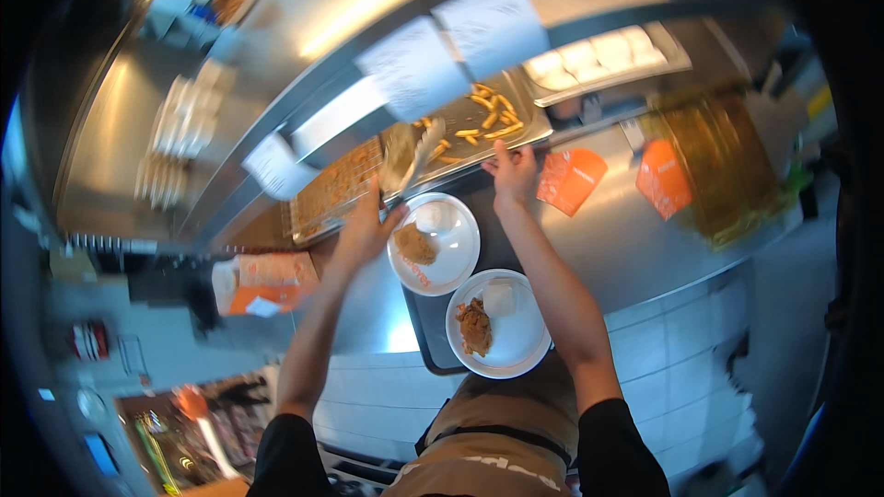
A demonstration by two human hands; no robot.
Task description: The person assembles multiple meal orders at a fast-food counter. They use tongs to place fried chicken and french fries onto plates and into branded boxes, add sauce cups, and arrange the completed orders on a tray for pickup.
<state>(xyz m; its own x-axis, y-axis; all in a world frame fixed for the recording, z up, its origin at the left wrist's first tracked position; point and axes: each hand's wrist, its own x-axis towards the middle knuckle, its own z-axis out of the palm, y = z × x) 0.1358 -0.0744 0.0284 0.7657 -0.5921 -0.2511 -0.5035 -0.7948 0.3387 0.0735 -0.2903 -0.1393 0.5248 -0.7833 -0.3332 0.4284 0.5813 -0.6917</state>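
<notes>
Right, reading the clock from the middle of my view, I start at ten o'clock with blurred stacks of white containers (184,115), then drop between eight and nine to an orange-and-white bag (272,274). Moving in towards ten, I've got a bed of brown food (336,186) behind the counter edge. Now the left hand (366,228), at nine o'clock: it looks closed around tongs (424,156), motion-smeared, slanting up over the food pan (536,135) towards one o'clock, where thick-cut fries (500,115) lie scattered. Almost dead centre, just beside that hand, sits the upper plate (458,258), carrying a brown piece (414,244) and a white mound (434,217). Down at five o'clock comes the lower plate (517,345), with a craggy fried piece (474,327) and a pale block (501,297); both plates rest on a dark tray (427,324). Over at two, the right hand (514,172) is open, fingers loosely bent by the pan's near rim; whether they touch it, I can't tell. Further right, two orange pouches (571,181) lie apart around three o'clock, and beyond them a blurred golden-brown pack (723,166).
</notes>
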